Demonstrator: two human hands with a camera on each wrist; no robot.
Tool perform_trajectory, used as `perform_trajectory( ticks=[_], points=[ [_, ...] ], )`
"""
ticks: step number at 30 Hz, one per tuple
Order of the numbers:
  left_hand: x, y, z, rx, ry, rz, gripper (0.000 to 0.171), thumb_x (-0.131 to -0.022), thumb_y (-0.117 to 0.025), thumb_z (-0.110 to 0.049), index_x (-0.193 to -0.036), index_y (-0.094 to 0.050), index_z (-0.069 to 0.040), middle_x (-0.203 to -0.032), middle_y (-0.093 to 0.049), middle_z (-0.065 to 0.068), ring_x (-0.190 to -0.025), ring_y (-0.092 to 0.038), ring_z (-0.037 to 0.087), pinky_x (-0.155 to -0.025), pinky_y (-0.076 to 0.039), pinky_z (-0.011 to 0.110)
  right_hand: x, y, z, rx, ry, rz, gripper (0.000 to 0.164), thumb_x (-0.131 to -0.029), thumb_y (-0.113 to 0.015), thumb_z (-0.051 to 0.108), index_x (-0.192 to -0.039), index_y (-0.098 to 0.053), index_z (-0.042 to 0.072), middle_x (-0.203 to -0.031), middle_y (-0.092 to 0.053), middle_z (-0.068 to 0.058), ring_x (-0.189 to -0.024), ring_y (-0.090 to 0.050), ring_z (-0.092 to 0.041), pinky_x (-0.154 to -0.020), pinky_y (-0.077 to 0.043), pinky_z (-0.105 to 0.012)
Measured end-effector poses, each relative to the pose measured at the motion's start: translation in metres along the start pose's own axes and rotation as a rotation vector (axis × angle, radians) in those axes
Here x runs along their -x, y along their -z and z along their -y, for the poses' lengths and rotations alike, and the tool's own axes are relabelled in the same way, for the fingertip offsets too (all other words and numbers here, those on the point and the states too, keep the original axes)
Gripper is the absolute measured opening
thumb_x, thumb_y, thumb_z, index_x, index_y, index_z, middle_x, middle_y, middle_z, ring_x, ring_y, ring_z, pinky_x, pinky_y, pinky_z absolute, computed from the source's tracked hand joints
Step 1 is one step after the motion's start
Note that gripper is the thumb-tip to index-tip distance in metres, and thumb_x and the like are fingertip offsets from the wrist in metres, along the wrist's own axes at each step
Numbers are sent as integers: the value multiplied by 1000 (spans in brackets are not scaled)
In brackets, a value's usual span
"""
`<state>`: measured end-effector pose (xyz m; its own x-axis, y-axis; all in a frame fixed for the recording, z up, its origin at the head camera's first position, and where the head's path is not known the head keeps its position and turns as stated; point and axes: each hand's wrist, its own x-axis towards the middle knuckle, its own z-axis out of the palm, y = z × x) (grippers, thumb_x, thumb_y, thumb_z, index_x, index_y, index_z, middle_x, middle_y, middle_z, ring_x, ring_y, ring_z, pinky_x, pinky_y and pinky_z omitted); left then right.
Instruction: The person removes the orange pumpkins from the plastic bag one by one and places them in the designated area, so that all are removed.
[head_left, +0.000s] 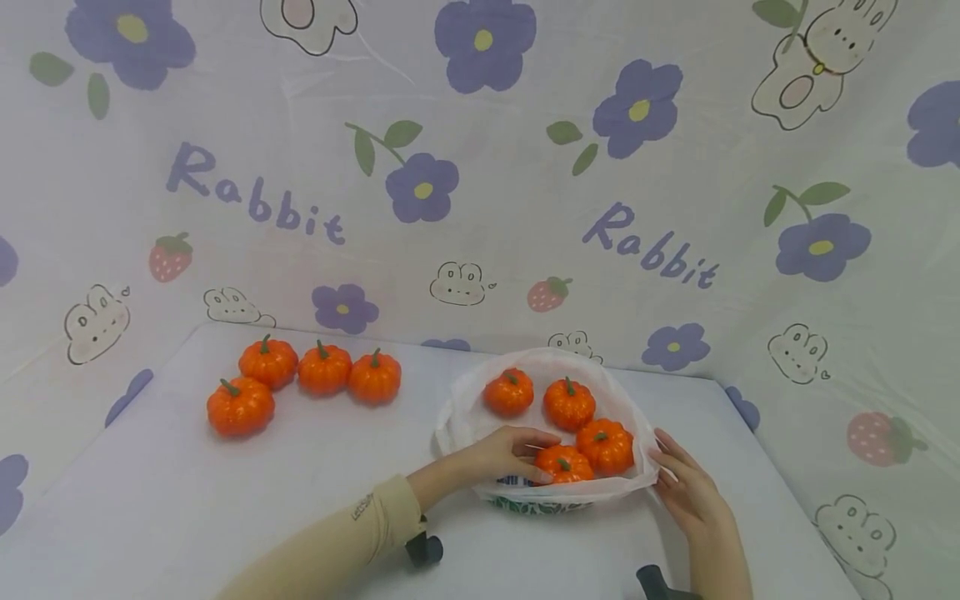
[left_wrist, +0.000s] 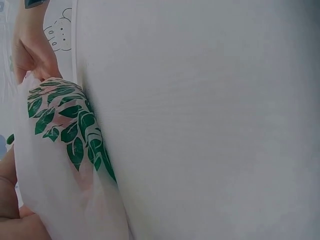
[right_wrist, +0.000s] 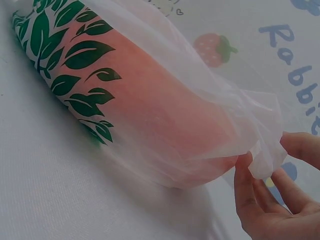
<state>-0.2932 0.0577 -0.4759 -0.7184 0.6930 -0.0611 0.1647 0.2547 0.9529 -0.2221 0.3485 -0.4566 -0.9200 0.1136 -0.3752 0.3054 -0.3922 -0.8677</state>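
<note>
A white, see-through plastic bag (head_left: 615, 383) with a green leaf print lies with its mouth spread wide. Inside sit several small orange pumpkins with green stems. My left hand (head_left: 498, 454) reaches over the near rim and grips the front pumpkin (head_left: 566, 465) from its left side, thumb low and fingers above. At the right end of the mouth, my right hand (head_left: 693, 487) holds the bag's edge. In the right wrist view, the thumb (right_wrist: 302, 147) and fingers surround a bunched fold of that edge. The left wrist view shows mostly the bag's printed side (left_wrist: 70, 125).
Several more orange pumpkins (head_left: 324, 368) stand in a group at the back left of the white table (head_left: 150, 483). A curtain (head_left: 495, 125) printed with flowers, rabbits and strawberries hangs behind and around the table. Dark wrist mounts (head_left: 425, 550) sit by both wrists.
</note>
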Motion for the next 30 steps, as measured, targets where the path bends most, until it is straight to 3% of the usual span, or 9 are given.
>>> perform_trajectory(
  ticks=[4,6,12,21,30],
  points=[
    [1,1,0,-1,-3,-3,53,-85,-76,-16,-134,-59,-20,-140,-59,0,-131,-55,21,-109,-47,38,0,1,-1,-12,7,16,30,-99,-57,18,-107,-67,45,-126,-42,23,-119,-42,-3,-90,-49,-8],
    [2,2,-1,-28,-7,-8,53,-85,-76,-19,-134,-59,-22,-140,-59,-2,-132,-54,20,-110,-47,37,-1,2,-1,-14,8,17,30,-99,-57,19,-107,-67,45,-126,-42,22,-118,-42,-3,-90,-50,-8],
    [6,14,-4,-83,-14,-29,54,-84,-77,-28,-135,-58,-27,-141,-57,-3,-132,-54,20,-108,-48,37,-1,2,-1,-21,3,4,32,-98,-58,19,-114,-65,46,-129,-40,22,-121,-40,-3,-102,-44,-11],
    [9,36,-9,-8,18,-96,57,-84,-76,-31,-138,-55,-27,-145,-54,1,-136,-49,25,-109,-46,46,-1,1,-1,-10,11,0,33,-98,-58,19,-117,-63,46,-130,-40,22,-122,-40,-3,-106,-41,-12],
    [13,59,-12,-22,-44,-126,61,-87,-72,-36,-143,-49,-27,-150,-48,-3,-141,-43,23,-116,-38,46,-1,5,-2,-17,60,67,32,-99,-53,12,-102,-70,39,-107,-59,27,-103,-55,1,-90,-50,-10]
  ],
)
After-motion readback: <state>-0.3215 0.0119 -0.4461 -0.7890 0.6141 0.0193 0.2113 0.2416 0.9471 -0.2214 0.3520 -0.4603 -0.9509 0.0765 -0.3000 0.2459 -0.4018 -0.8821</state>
